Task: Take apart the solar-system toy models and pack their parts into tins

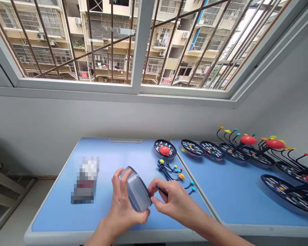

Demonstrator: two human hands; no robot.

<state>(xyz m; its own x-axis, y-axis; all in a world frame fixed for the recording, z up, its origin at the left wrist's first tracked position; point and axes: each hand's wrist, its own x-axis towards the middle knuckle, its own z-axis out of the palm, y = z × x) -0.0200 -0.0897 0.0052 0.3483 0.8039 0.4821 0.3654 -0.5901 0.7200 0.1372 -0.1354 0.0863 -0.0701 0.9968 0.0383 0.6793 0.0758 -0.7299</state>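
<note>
The grey disc (137,191) is held on edge above the near middle of the blue table (66,212). It is clasped by the left hand (123,205), fingers wrapped round its rim. A thin black rod (161,190) is pinched in the right hand (173,201), its tip set at the disc's side. By the look of things, much is done: finished models (256,150) are lined up on the right-hand table. Loose arms (171,171) and a red-balled base (165,149) remain unfitted. Open room is found leftward, short of a blurred object (86,184). The table's front edge lies close beneath the wrists.
</note>
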